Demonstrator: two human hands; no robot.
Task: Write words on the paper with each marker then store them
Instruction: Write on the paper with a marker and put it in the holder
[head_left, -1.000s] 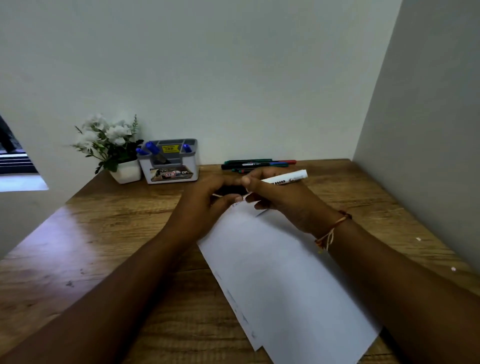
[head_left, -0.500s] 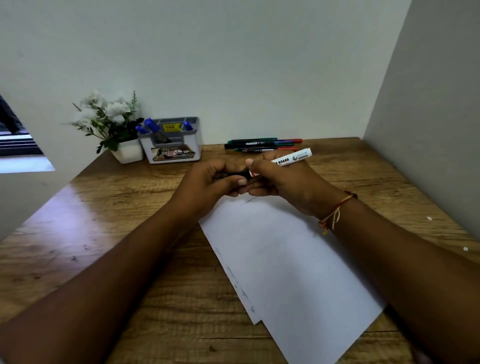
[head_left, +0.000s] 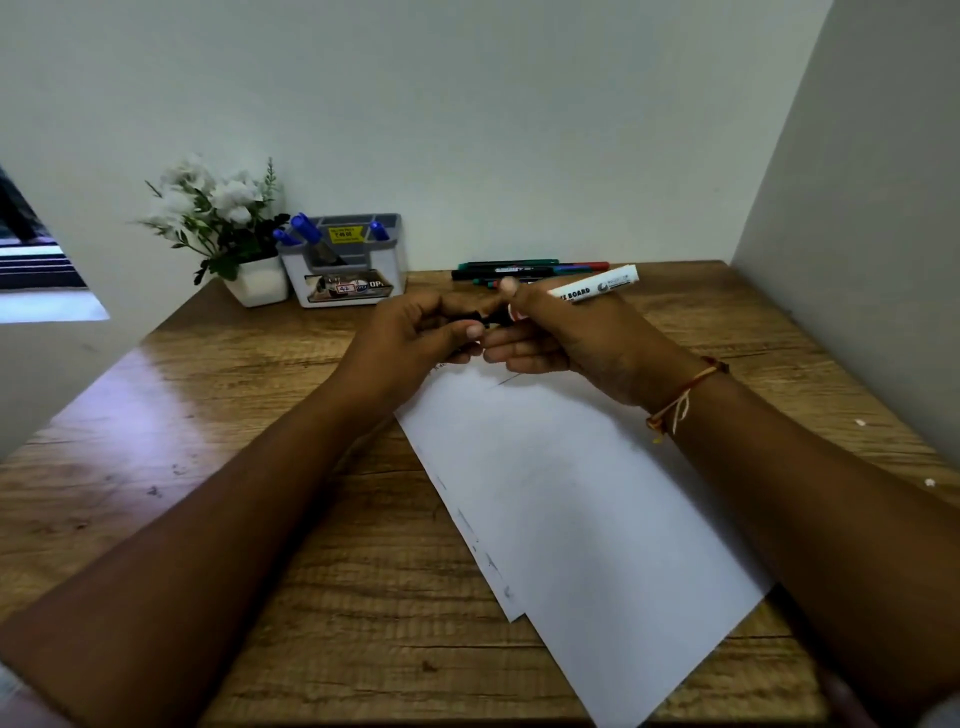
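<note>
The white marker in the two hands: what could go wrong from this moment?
1. The left hand and the right hand work the black cap of the white marker right above the paper; a sudden slip might leave a stray mark on it.
2. The small cap may drop from the left hand and roll over the table.

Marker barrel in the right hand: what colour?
White plastic marker barrel, black lettering; head view.

Dim, even indoor light. A pale glare lies on the tabletop at nine o'clock, beside a bright opening. Soft shadow greys the paper. Wide-angle bending stretches the corners, and the flowers look blurred.
</note>
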